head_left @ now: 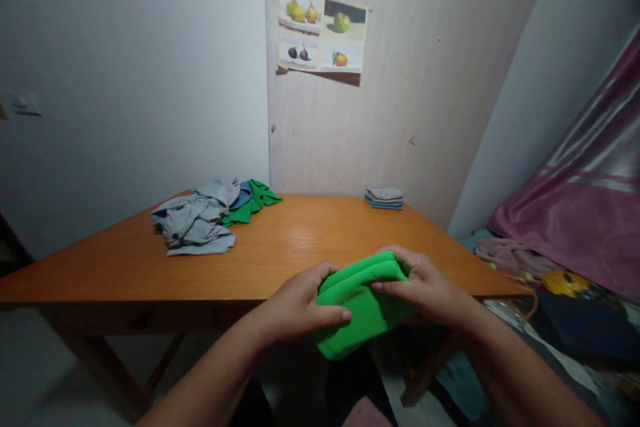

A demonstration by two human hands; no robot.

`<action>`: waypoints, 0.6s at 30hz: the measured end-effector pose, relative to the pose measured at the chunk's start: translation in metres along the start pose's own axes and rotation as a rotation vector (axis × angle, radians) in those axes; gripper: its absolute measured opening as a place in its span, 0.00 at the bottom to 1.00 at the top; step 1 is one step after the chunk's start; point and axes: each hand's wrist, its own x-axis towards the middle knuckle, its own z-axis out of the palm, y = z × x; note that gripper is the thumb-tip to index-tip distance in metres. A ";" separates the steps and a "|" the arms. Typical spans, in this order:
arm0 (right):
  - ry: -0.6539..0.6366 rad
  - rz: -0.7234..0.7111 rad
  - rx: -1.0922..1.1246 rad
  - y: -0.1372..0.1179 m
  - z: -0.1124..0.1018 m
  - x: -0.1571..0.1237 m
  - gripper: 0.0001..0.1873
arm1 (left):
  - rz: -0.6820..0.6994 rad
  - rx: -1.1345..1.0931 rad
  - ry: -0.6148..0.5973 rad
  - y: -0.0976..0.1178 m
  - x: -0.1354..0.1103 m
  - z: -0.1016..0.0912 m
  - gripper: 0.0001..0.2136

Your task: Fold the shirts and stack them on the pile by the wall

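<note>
Both hands held a bright green folded cloth (360,310) at the near edge of the orange-brown wooden counter (310,233). The cloth sat half over the edge, not flat on top. Left hand (300,310): grip closed on the cloth's left side, thumb laid across the top, fingers out of sight behind the cloth. Right hand (425,287): grip closed on the upper right edge, fingers pinching the fold. The cloth was doubled into a thick compact bundle, layers showing along the top

Far left on the counter lay a loose crumpled heap of grey fabric (195,223), with a small blue piece (243,197) and a second green garment (250,207) touching it, none folded. Far right, near the wall, sat a small neat stack of folded cloths (384,197), striped grey on top and blue under, well apart from the hands

Judged progress: partway. The small stack looked done, the green piece in hand looked near finished, and the heap was left to do

A paper fruit poster (321,37) hung on the pale panel behind, and shiny purple-pink fabric (585,213) hung at the right
</note>
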 end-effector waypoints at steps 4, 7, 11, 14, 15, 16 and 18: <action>0.037 0.112 0.165 0.011 -0.010 0.000 0.21 | -0.009 0.033 -0.010 -0.007 0.002 -0.014 0.12; 0.043 0.082 0.051 0.014 -0.024 0.009 0.18 | 0.021 0.102 0.010 -0.003 0.013 -0.028 0.07; 0.091 -0.051 -0.152 0.011 -0.044 0.033 0.16 | 0.135 0.304 0.094 0.012 0.039 -0.052 0.06; 0.182 -0.155 -0.266 0.012 -0.051 0.056 0.16 | 0.231 0.576 0.193 0.019 0.059 -0.067 0.05; 0.243 -0.202 -0.341 0.016 -0.050 0.062 0.17 | 0.260 0.683 0.244 0.017 0.065 -0.069 0.05; 0.315 -0.253 -0.435 0.023 -0.048 0.068 0.18 | 0.285 0.783 0.295 0.013 0.070 -0.070 0.06; 0.444 -0.343 -0.642 0.043 -0.038 0.073 0.21 | 0.315 0.934 0.363 -0.002 0.074 -0.063 0.06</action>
